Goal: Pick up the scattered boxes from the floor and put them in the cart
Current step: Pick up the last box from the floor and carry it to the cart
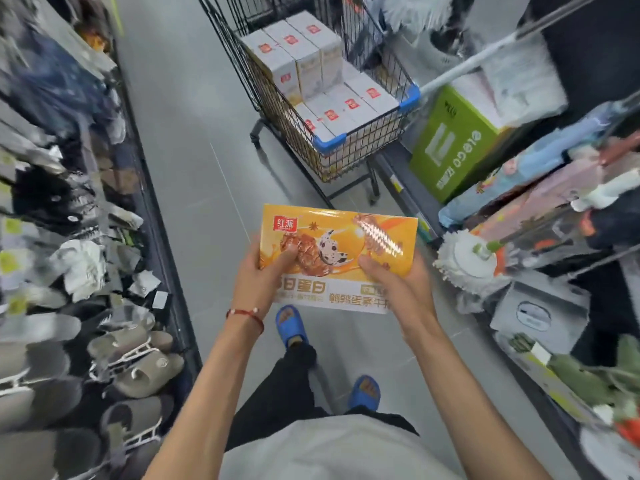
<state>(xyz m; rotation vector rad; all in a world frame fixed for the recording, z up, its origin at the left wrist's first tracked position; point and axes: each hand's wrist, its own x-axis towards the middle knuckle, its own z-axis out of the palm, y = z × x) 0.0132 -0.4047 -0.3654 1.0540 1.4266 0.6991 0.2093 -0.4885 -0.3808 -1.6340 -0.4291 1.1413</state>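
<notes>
Here, 2 hands (263,278) grip a flat, glossy orange box (339,237).

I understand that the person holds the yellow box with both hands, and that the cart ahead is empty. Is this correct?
Not fully. The cart is not empty: the head view shows white boxes packed inside it. The rest is right: the left hand and the right hand both hold the yellow box.

Red string bracelet (246,315) with pale beads on left wrist; grey shirt (332,448); black trousers (277,393); blue slippers (290,323)
</notes>
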